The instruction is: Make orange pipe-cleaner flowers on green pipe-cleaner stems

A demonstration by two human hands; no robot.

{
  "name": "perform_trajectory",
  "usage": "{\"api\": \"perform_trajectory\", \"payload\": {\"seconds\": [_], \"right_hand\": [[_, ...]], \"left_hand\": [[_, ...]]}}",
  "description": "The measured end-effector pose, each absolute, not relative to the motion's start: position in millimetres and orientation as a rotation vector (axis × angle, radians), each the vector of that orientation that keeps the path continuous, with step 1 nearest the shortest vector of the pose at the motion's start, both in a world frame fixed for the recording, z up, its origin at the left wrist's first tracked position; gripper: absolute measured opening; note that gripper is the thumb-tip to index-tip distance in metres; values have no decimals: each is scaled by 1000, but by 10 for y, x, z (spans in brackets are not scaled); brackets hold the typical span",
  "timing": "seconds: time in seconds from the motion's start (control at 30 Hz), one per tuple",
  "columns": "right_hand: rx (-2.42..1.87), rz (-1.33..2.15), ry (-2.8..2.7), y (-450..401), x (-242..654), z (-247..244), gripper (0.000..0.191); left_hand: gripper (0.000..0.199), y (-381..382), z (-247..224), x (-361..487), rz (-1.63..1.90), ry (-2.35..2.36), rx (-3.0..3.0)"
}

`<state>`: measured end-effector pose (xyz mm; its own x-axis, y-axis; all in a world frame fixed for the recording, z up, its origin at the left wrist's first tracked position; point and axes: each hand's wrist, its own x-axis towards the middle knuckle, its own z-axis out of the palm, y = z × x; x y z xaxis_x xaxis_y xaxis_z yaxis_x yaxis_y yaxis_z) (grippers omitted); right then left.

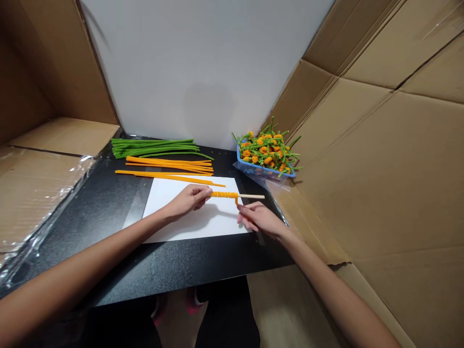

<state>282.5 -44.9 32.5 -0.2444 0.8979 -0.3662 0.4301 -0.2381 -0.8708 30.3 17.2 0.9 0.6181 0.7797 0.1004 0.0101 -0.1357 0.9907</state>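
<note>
Above the white sheet (192, 222), my left hand (192, 198) pinches the left end of a thin pale stick (252, 196). An orange pipe cleaner (224, 195) is coiled round the stick in several turns, and the stick's right end is bare. From the last coil the orange strand hangs down to my right hand (255, 216), whose thumb and fingers pinch it below the stick. Orange pipe cleaners (170, 165) lie behind the sheet, with green pipe cleaners (155, 147) farther back.
A blue basket (266, 170) heaped with small orange and green pipe-cleaner pieces stands at the back right of the black table (159, 270). Cardboard walls (391, 169) rise on both sides, and a pale wall stands behind.
</note>
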Motion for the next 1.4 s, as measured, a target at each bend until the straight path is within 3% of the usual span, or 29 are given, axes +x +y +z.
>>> {"api": "perform_trajectory", "payload": {"seconds": [0.17, 0.37, 0.5, 0.67, 0.8, 0.97, 1.17, 1.27, 1.4], "right_hand": [[-1593, 1551, -1383, -216, 2980, 463, 52], [-1403, 1510, -1740, -443, 2739, 925, 43], [-1491, 1698, -1784, -530, 2730, 584, 47], [-1545, 1673, -1500, -249, 2972, 273, 44], [-1492, 1541, -1510, -127, 3018, 618, 44], [-1531, 1215, -1893, -394, 2802, 1030, 41], [-1558, 1398, -1794, -518, 2794, 618, 43], [-1535, 1527, -1582, -389, 2968, 395, 44], [-1534, 1528, -1514, -240, 3099, 480, 42]], "left_hand": [[44, 95, 59, 303, 470, 566, 1997], [36, 153, 69, 278, 768, 973, 2182], [43, 207, 133, 227, 860, 935, 1998], [46, 152, 122, 238, 641, 659, 1859], [42, 135, 61, 261, 540, 660, 2097], [37, 169, 90, 252, 816, 973, 2197], [42, 157, 49, 289, 936, 865, 1777], [46, 160, 36, 282, 794, 688, 1633], [46, 151, 81, 246, 514, 552, 1944]]}}
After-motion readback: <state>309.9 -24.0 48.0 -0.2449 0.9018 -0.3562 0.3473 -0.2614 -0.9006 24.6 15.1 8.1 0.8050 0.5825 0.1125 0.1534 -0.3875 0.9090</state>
